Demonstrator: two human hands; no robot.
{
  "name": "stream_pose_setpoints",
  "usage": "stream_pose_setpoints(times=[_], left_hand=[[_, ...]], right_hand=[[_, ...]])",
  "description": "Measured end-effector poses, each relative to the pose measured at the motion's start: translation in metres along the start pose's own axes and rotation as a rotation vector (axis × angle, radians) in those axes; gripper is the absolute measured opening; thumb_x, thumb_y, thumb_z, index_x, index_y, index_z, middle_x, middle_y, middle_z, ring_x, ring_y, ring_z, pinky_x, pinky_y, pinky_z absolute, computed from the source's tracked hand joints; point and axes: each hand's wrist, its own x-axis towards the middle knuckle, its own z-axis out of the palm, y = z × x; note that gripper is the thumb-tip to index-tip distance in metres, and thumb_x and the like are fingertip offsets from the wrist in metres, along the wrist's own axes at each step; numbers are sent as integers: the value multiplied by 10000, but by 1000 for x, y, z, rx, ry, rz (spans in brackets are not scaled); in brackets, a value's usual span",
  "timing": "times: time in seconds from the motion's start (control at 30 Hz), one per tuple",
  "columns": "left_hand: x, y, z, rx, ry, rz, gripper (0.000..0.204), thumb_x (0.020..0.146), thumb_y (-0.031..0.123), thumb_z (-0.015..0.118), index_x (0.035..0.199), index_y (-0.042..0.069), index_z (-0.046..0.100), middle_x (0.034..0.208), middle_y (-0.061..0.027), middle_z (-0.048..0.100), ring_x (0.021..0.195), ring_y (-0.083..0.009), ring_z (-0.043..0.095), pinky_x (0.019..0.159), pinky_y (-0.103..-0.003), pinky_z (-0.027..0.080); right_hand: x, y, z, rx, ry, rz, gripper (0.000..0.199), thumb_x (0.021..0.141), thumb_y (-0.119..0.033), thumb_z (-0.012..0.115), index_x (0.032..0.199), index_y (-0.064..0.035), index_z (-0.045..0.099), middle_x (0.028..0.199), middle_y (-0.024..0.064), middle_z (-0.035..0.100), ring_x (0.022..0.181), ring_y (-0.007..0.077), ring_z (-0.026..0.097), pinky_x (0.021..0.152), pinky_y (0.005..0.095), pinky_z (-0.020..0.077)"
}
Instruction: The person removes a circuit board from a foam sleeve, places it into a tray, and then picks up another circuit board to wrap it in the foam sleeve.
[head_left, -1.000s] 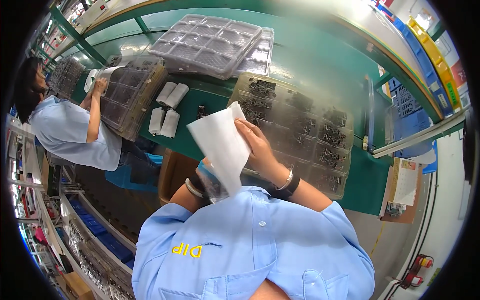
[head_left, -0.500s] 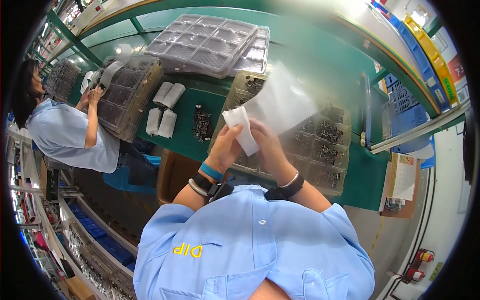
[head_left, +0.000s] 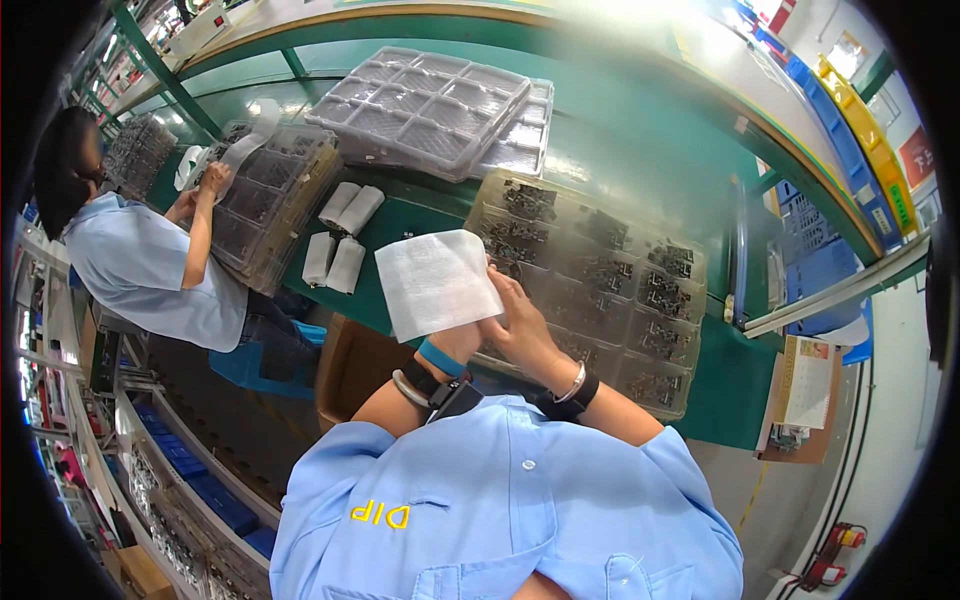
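A soft, square white sheet [head_left: 438,282] lies spread over my left hand [head_left: 460,342], which supports it from below; the sheet hides most of those fingers. At its right edge my right hand [head_left: 526,330] pinches the sheet between thumb and fingers. Whether the sheet is cloth or thin foam I cannot tell. Just beyond my hands is a clear compartment tray [head_left: 622,345] holding many small dark parts with metal legs. Several rolled white bundles [head_left: 345,264] sit on the green bench to the left.
Empty-looking clear divided trays [head_left: 420,105] are stacked at the back. On the left a co-worker [head_left: 160,255] handles a white strip [head_left: 243,150] over another stack of filled trays [head_left: 265,200]. A cardboard box [head_left: 350,365] stands below the bench edge. A shelf rail [head_left: 660,70] runs overhead.
The white sheet, earlier a folded piece in my fingers with a blurred length trailing right, now lies flat as a square farther left. My left hand has gone beneath it.
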Motion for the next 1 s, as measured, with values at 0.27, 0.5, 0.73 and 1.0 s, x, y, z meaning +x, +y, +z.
stream_pose_setpoints(times=[0.27, 0.5, 0.73, 1.0], left_hand=[[-7, 60, 42, 904, -344, 140, 451, 962, 191, 510, 1377, 51, 407, 1347, -99, 505, 1185, -261, 526, 1013, -401, 433], [-2, 45, 32, -93, 193, -183, 355, 932, 120, 529, 1280, 50, 509, 1208, -81, 591, 1107, -235, 580, 960, -400, 478], [-8, 43, 24, -16, 283, -56, 339, 930, 122, 531, 1261, 49, 519, 1203, -81, 595, 1098, -233, 584, 974, -399, 471], [-14, 40, 8, 11, -10, 56, 394, 971, 197, 497, 1337, 59, 456, 1278, -86, 547, 1198, -235, 513, 1019, -399, 435]], right_hand=[[17, 38, -13, 842, -44, 436, 377, 924, -271, 601, 1203, -19, 564, 1100, 40, 634, 962, 191, 628, 868, 291, 501], [16, 26, 1, 833, -183, 601, 323, 953, -232, 580, 1183, -6, 578, 1084, 58, 633, 940, 156, 608, 844, 278, 490], [29, 31, 9, 643, 10, 337, 368, 926, -171, 597, 1243, 5, 536, 1100, 100, 616, 1001, 216, 587, 876, 313, 477], [11, -12, 36, -249, 70, -265, 487, 867, -87, 611, 1326, -9, 466, 1165, 95, 570, 1088, 194, 547, 895, 304, 467]])
